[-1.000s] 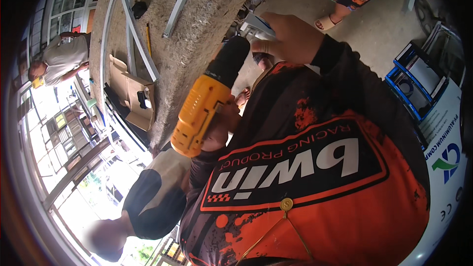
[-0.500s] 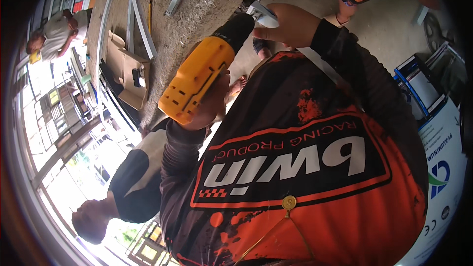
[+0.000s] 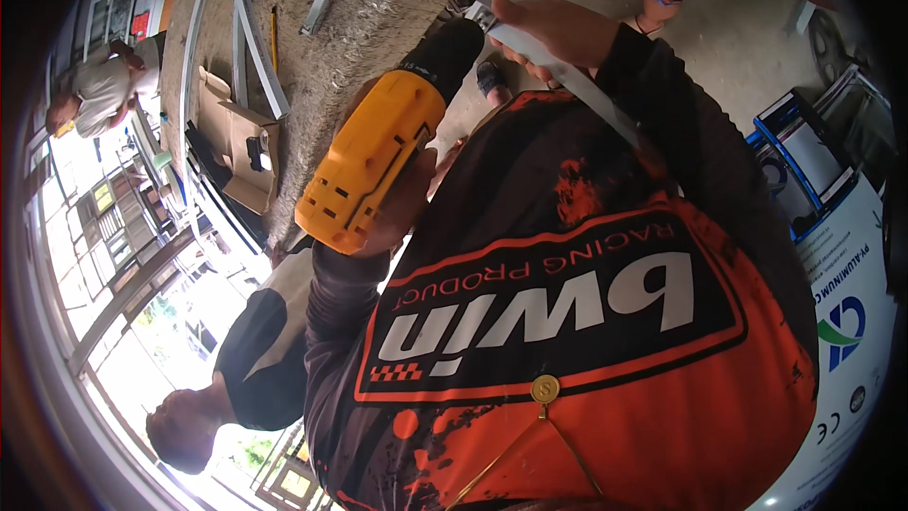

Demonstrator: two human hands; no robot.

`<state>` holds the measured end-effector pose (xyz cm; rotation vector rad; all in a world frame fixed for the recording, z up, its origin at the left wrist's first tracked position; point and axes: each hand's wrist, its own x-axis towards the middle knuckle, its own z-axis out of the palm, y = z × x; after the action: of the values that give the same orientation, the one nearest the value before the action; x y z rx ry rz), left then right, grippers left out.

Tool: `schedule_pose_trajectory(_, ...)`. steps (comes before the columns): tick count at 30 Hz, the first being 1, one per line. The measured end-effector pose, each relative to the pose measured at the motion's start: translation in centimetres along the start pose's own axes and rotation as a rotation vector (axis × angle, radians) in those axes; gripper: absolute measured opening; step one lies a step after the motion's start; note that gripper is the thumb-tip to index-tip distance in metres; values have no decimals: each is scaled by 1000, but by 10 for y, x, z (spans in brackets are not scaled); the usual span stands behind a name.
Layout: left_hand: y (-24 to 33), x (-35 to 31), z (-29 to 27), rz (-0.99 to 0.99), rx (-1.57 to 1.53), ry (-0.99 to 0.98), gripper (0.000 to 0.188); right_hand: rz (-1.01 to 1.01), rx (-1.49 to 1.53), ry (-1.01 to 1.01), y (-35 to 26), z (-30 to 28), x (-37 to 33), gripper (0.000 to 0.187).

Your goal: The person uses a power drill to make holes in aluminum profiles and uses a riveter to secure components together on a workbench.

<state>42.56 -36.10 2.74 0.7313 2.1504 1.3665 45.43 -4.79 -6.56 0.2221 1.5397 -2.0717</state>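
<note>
A yellow and black cordless drill (image 3: 367, 163) lies in my left hand (image 3: 405, 206), whose fingers are wrapped round its handle. The black chuck points up and to the right, close to the end of a pale metal bar (image 3: 598, 102). My right hand (image 3: 560, 30) is closed round that bar near the chuck. From there the bar slants down to the right across my dark and orange shirt. Whether a bit touches the metal is too small to tell.
On the rough-topped table (image 3: 378, 14) lie long metal profiles (image 3: 253, 38), a yellow pencil-like stick (image 3: 274, 38) and an open cardboard box (image 3: 236, 137). One person (image 3: 251, 350) is at the lower left, another (image 3: 104, 85) farther off. Framed panels (image 3: 799, 147) stand at the right.
My right hand has turned and its fingers now curl round the bar, showing more of it. The drill has shifted slightly left and down in the view.
</note>
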Motion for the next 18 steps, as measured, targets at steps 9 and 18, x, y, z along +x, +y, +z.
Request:
schedule_pose_trajectory(9, 17, 7, 11, -127, 61, -77, 43, 29, 16, 62, -4, 3, 0, 70)
schedule_pose_trajectory(18, 50, 19, 17, -284, 121, -36, 41, -13, -87, 54, -4, 2, 1, 70)
